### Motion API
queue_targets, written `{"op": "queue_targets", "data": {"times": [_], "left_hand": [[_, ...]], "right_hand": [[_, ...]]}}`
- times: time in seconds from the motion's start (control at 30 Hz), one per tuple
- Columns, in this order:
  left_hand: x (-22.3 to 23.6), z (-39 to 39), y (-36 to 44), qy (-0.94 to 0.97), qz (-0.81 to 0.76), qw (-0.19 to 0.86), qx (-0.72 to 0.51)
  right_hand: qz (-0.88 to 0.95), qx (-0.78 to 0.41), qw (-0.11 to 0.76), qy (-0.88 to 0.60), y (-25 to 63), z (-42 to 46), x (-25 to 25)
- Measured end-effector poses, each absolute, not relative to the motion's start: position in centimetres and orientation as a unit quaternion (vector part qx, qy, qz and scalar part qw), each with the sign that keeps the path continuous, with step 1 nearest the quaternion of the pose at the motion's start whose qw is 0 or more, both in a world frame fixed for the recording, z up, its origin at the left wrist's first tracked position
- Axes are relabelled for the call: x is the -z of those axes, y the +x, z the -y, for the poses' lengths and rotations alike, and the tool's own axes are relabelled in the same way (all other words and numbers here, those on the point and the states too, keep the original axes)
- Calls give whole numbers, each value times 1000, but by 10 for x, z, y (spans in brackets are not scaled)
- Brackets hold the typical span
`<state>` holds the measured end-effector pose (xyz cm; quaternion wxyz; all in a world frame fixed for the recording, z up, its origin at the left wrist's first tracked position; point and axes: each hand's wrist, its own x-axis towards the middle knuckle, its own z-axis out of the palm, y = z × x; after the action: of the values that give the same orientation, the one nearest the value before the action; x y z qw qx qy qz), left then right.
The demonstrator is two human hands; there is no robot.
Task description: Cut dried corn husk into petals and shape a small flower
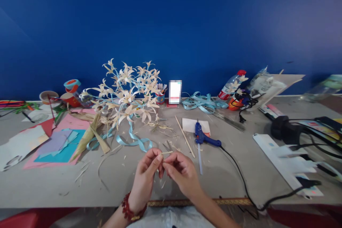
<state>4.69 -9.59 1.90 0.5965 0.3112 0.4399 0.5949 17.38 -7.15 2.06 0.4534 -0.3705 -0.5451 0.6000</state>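
My left hand (pixel 146 171) and my right hand (pixel 184 174) meet above the front middle of the table, fingertips pinched together. Between them shows a thin pale strip of dried husk (pixel 167 153); its lower part is hidden by the fingers. Just beyond lie scissors (pixel 167 146), partly covered, among husk scraps. Right of my hands, a blue hot glue gun (pixel 205 137) rests on a white card (pixel 188 124), with a glue stick (pixel 200 160) sticking out of its back. A thin wooden stick (pixel 184 135) lies left of it. Pale husk flowers (pixel 128 94) on blue-wrapped stems stand at the back left.
Dried husks (pixel 88 137) and coloured paper (pixel 57 149) cover the left side. Light blue ribbon (pixel 200 101) and thin wires (pixel 229 120) lie behind. A tilted bottle (pixel 232 85) stands by the wall. The glue gun's cord runs toward a white power strip (pixel 278 160).
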Motion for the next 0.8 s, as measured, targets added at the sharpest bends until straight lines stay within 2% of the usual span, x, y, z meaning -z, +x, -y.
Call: {"op": "queue_targets", "data": {"times": [0.27,0.47,0.6,0.8], "left_hand": [[-24,95,38,434,-508,494,-557],[-21,100,37,472,-565,394,-550],[-16,99,39,442,-547,409,-581],[-13,95,45,353,-495,470,-640]], "right_hand": [[629,-534,409,-390,183,63,-24],[527,-631,424,-380,178,67,-20],[530,-630,422,-380,177,69,-18],[605,-536,436,-396,177,69,-16]]}}
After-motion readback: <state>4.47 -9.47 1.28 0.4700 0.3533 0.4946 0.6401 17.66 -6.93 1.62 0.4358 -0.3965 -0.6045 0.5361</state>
